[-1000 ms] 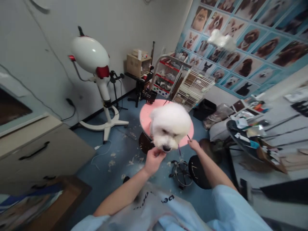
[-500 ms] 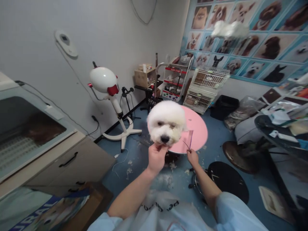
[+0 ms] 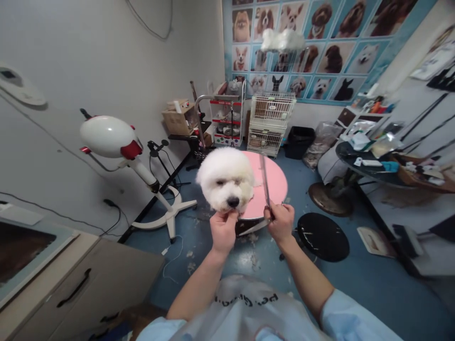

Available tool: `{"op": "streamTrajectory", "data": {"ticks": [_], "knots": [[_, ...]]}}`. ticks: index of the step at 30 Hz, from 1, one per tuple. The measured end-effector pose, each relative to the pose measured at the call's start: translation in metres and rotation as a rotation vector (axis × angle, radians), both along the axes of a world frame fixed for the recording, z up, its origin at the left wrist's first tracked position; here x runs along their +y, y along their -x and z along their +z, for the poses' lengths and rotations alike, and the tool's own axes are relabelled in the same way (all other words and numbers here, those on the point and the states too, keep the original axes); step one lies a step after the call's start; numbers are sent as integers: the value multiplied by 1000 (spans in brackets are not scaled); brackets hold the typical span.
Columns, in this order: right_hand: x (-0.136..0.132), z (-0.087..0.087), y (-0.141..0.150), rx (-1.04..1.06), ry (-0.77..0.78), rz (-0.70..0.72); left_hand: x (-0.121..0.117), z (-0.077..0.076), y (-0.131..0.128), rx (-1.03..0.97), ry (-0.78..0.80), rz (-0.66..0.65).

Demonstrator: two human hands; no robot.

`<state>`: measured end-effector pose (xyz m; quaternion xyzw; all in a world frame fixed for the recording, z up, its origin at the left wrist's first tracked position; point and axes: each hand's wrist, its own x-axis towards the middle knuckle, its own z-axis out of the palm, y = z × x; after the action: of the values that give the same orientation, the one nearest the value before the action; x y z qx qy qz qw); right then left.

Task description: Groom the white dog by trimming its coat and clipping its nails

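A fluffy white dog is at the near left side of a round pink grooming table, its head facing me. My left hand is closed under its muzzle, fingers pinching at the chin. To the right of the head, my right hand is closed around a pair of scissors, whose pale blade points left below the table rim. From the same hand a long grey comb points upward over the pink top; blur hides its teeth. Neither tool touches the dog's head.
A white stand dryer on a wheeled base stands at left. Behind are a trolley rack and stacked wire cages. A black round stool is at right, near a dark cluttered table. Hair clippings lie on the floor.
My view has turned right. The right hand has come closer to the dog, and the tools in it have swung, the scissors blade now pointing left. My left hand still holds the chin.
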<state>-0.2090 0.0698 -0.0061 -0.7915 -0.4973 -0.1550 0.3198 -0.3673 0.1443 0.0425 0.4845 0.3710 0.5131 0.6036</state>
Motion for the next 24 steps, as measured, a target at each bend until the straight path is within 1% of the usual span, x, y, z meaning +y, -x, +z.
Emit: {"op": "streamTrajectory", "data": {"ticks": [2, 3, 4, 5, 6, 8, 9, 10, 11, 13, 16, 18, 21, 23, 24], "knots": [[-7, -6, 7, 136, -118, -74, 5, -15, 1, -64, 39, -55], [-14, -8, 14, 198, -188, -86, 9, -23, 1, -114, 75, -110], [-22, -10, 23, 247, -246, -66, 13, -32, 1, -174, 127, -190], [-31, -11, 33, 274, -286, -8, 17, -39, 1, -239, 196, -285], [-40, -10, 44, 277, -303, 92, 21, -45, 0, -316, 273, -378], [-54, -7, 65, 236, -296, 333, 28, -50, -2, -486, 380, -553], [-58, -5, 75, 206, -282, 429, 31, -51, -3, -570, 397, -615], [-60, -2, 84, 180, -267, 491, 33, -50, -4, -640, 398, -665], [-60, 0, 91, 159, -256, 513, 35, -49, -5, -690, 396, -696], [-57, 3, 104, 123, -227, 496, 38, -47, -7, -732, 432, -707], [-50, 2, 119, 46, -203, 459, 41, -46, -9, -750, 520, -711], [-45, 1, 130, 11, -167, 410, 41, -45, -9, -766, 552, -731], [-39, 0, 146, 17, -74, 323, 39, -42, -12, -796, 610, -749], [-35, 1, 155, 7, -23, 375, 38, -40, -14, -787, 636, -736], [-34, 2, 158, -9, -17, 416, 37, -41, -15, -741, 625, -726]]}}
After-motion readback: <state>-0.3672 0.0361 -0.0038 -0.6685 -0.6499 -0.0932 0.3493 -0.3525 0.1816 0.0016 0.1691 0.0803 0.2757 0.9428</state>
